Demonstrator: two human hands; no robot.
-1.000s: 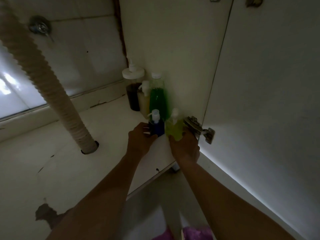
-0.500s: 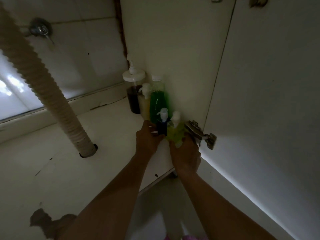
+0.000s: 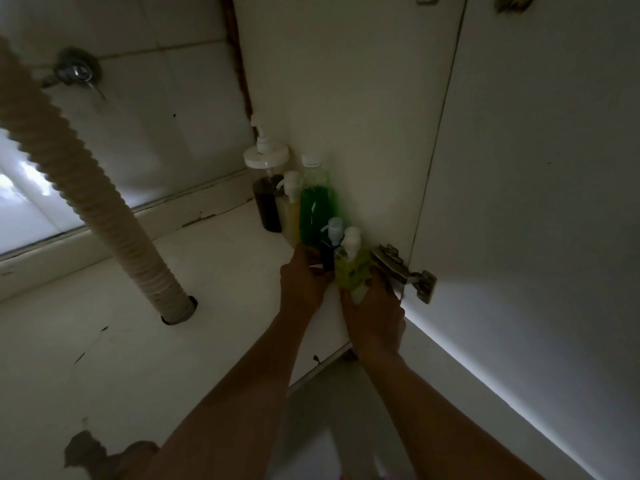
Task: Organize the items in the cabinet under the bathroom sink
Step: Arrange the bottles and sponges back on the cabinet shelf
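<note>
Inside the dim cabinet, a row of bottles stands against the right wall. My left hand [image 3: 303, 284] grips a small dark blue pump bottle [image 3: 327, 252]. Beside it, my right hand [image 3: 375, 315] holds a yellow-green pump bottle [image 3: 353, 268]. Both bottles are upright and touch each other on the cabinet floor [image 3: 225, 278]. Behind them stand a tall green bottle [image 3: 317, 206] with a white cap, a pale yellow pump bottle [image 3: 290, 213], and a dark brown pump jar [image 3: 266, 199] with a wide white lid.
A ribbed beige drain hose [image 3: 90, 199] runs from upper left down into a hole in the cabinet floor. A metal door hinge [image 3: 403, 270] sits just right of the bottles. The open white door [image 3: 540, 202] fills the right side. A wall valve [image 3: 76, 71] is upper left.
Both hands have pushed the blue and yellow-green bottles further back and closer together, up against the green bottle and the right wall.
</note>
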